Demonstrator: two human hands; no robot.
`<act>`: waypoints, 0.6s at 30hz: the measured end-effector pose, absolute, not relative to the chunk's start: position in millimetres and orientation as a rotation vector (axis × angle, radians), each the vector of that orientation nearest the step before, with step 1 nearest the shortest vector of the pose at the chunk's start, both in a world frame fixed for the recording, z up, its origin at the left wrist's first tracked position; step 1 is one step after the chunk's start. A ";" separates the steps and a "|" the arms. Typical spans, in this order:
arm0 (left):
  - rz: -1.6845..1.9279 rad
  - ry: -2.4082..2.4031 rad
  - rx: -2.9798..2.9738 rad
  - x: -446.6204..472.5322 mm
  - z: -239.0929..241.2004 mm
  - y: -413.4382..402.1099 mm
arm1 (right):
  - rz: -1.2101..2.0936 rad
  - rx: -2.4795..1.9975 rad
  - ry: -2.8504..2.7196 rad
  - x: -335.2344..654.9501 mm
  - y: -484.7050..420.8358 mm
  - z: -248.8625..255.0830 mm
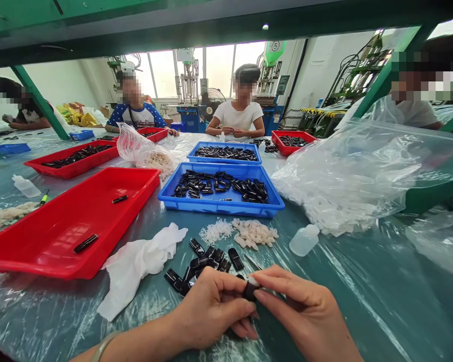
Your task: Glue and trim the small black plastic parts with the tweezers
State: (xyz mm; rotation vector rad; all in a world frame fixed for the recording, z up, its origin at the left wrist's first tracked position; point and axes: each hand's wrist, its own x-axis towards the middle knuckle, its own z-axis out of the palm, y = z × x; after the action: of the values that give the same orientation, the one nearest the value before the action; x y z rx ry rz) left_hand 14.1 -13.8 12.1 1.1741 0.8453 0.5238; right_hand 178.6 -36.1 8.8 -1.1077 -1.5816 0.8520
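My left hand and my right hand meet at the near edge of the table, both pinching one small black plastic part. A white bit shows at the part's top by my right fingertips. Just beyond my hands lies a loose heap of several black parts. Past it sit two little piles of white pieces. A crumpled white cloth lies to the left of my hands.
A red tray with two black parts is at the left, a blue tray of black parts ahead. A small plastic bottle and large clear bags of white pieces lie right. Other people sit across the table.
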 end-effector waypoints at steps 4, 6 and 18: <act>0.516 0.850 1.172 14.5 11.1 -13.7 | 0.906 -1.107 -1.603 179.9 -35.0 7.0; 0.511 0.856 1.176 14.7 11.4 -13.7 | 0.935 -1.113 -1.614 181.1 -35.3 5.4; 0.487 0.882 1.212 13.5 16.5 -14.3 | 0.927 -1.115 -1.712 180.5 -37.8 15.8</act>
State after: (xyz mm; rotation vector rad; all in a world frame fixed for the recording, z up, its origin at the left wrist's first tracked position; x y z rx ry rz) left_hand 13.5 -14.3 16.5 1.2124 0.8818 0.4874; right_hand 180.5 -37.8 15.8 -1.1150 -1.7123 0.9267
